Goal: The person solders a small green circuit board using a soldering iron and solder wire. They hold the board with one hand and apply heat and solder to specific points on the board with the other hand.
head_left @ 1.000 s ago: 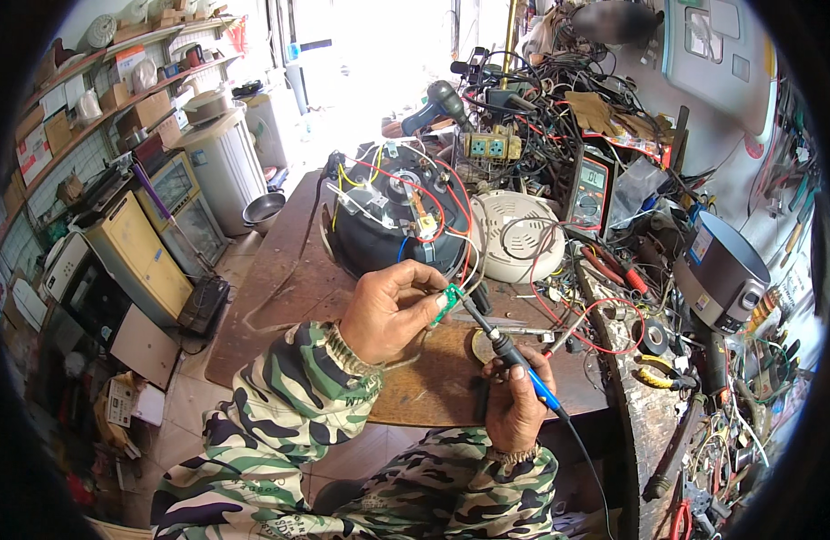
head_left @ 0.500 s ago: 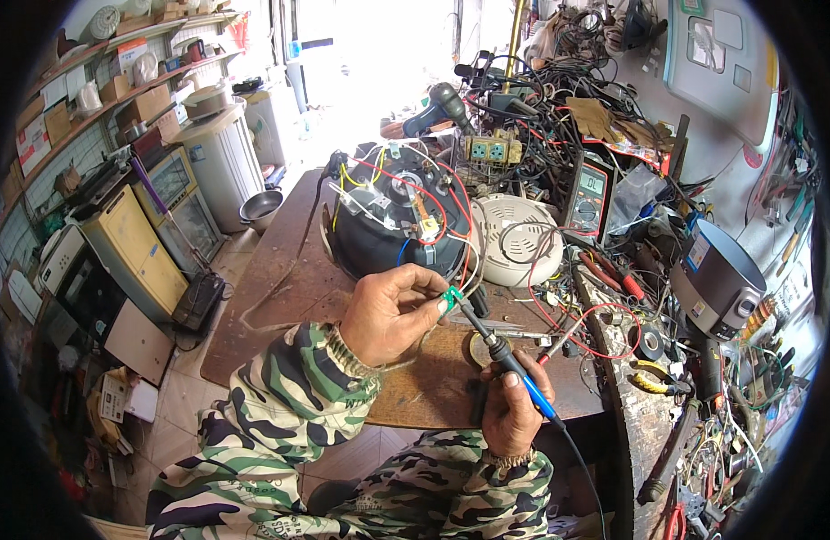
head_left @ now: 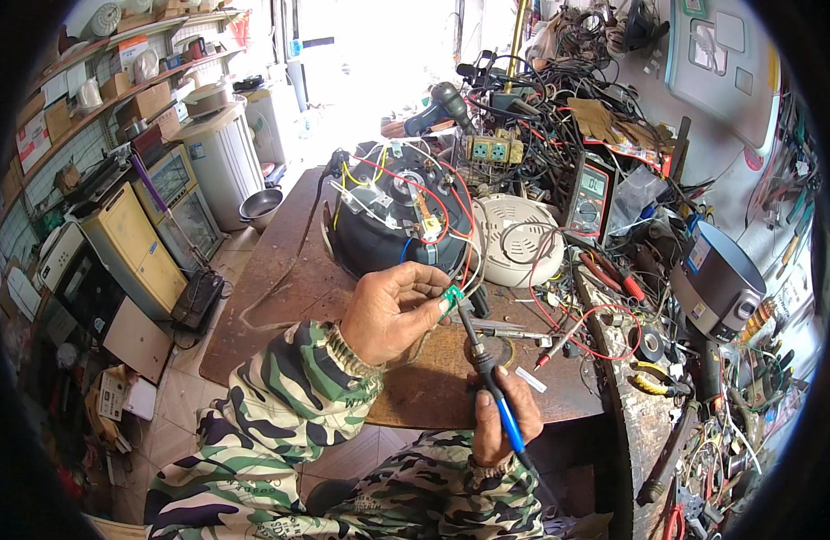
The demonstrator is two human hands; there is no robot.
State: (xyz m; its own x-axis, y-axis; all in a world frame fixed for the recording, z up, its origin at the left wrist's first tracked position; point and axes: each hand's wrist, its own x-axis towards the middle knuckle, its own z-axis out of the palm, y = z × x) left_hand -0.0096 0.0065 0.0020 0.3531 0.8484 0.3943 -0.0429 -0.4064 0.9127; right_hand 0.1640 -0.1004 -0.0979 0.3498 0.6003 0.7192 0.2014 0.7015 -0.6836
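Observation:
Between the thumb and fingers of my left hand (head_left: pixel 392 310) is a small green circuit board (head_left: pixel 452 299), with thin wires running off it. My right hand (head_left: pixel 505 418) grips a blue and black soldering iron (head_left: pixel 507 421). The iron's tip points up at the board's lower edge; whether they touch I cannot tell. Just beyond my left hand sits a black upturned appliance body (head_left: pixel 361 236) with red, yellow, blue and white wires. To its right lies a round cream-coloured vented cover (head_left: pixel 518 238).
A multimeter (head_left: pixel 590 198) stands right of the cover, its red probe (head_left: pixel 545 355) lying on the wooden table (head_left: pixel 289 315). Tangled cables (head_left: pixel 559 99), a grey pot-shaped housing (head_left: pixel 721 279), black tape (head_left: pixel 650 344) and yellow-handled pliers (head_left: pixel 656 379) crowd the right side. A pan (head_left: pixel 262 205) is at the left.
My right hand and the soldering iron have shifted slightly left and down, and the iron stands steeper. A small pale strip on the table shows beside my fingers. My left hand has stayed put.

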